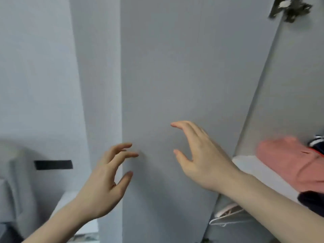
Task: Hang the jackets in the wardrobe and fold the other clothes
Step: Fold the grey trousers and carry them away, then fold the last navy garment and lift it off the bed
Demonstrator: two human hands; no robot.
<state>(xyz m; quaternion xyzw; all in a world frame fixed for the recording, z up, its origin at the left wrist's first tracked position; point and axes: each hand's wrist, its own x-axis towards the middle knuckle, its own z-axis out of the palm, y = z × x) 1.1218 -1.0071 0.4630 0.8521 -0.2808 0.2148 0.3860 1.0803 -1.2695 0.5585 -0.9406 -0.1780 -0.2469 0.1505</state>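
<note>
The grey wardrobe door (184, 76) stands right in front, edge-on to the person. Both hands are raised before it, empty: the left hand (105, 183) with fingers loosely spread near the door's edge, the right hand (201, 155) open close to its face. Right of the door, a pink garment (289, 160) lies on a white shelf (249, 165), dark clothes (312, 200) beside it, a white hanger (226, 218) below.

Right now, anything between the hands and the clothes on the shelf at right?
Yes. The grey wardrobe door fills the middle of the view, and both the left hand and right hand are raised in front of its panel, empty. The pink garment and dark clothes lie on the white shelf past the door's right edge.
</note>
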